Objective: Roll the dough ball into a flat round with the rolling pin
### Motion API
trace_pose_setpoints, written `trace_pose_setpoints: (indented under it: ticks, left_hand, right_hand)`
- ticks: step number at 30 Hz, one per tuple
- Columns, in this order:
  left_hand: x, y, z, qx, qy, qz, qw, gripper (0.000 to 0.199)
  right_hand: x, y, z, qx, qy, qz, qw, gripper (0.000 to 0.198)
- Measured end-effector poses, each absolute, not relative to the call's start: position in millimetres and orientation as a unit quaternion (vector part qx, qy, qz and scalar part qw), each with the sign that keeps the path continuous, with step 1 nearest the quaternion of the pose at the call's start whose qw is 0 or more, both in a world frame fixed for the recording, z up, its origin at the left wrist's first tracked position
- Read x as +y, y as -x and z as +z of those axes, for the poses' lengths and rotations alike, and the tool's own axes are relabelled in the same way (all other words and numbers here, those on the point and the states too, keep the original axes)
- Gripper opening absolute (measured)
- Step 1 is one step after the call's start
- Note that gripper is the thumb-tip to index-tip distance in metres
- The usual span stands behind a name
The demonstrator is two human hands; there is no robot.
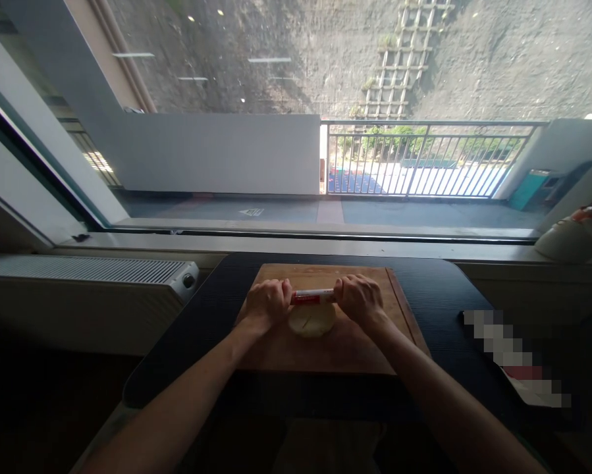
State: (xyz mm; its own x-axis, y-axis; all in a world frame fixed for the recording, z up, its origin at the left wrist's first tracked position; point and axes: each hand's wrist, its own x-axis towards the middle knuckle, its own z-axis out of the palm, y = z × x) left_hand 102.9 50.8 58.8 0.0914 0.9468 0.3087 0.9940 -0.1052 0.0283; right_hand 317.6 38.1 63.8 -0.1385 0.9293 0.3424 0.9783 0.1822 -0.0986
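Both fists are wrapped round a rolling pin [314, 297] with a red and white middle, held crosswise. My left hand [269, 299] grips its left end and my right hand [361, 296] its right end, so both ends are hidden. Just under and in front of the pin lies a flat round piece of pale dough [313, 321], with a short line on its surface. The pin covers the dough's far edge. Beneath everything is a wooden cutting board [325, 359].
The board rests on a black table [438, 289] with rounded corners. On its right side lies a dark, partly blurred flat object [515, 362]. A white radiator [128, 276] stands to the left. Behind the table run a window sill [325, 245] and a large window, with a white vase-like object [572, 234] at right.
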Motion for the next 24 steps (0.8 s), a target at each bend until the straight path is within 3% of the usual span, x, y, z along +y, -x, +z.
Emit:
trace_pose_setpoints:
  ticks: [5, 10, 15, 21, 24]
  left_hand:
    - [66, -103, 62, -0.664, 0.736, -0.1, 0.084, 0.061]
    - [74, -108, 54, -0.676, 0.722, -0.116, 0.094, 0.059]
    - [71, -110, 60, -0.677, 0.728, -0.093, 0.056, 0.061]
    - [48, -108, 55, -0.655, 0.737, -0.13, 0.103, 0.059]
    - [46, -109, 61, -0.663, 0.734, -0.111, 0.1, 0.06]
  right_hand:
    - [50, -323, 55, -0.75, 0.649, -0.022, 0.122, 0.051]
    - [58, -323, 52, -0.738, 0.654, -0.063, 0.154, 0.052]
    - [58, -325, 56, -0.743, 0.657, -0.036, 0.123, 0.05]
    - [36, -326, 53, -0.75, 0.627, -0.09, 0.188, 0.047]
    - [31, -325, 55, -0.734, 0.661, -0.056, 0.144, 0.043]
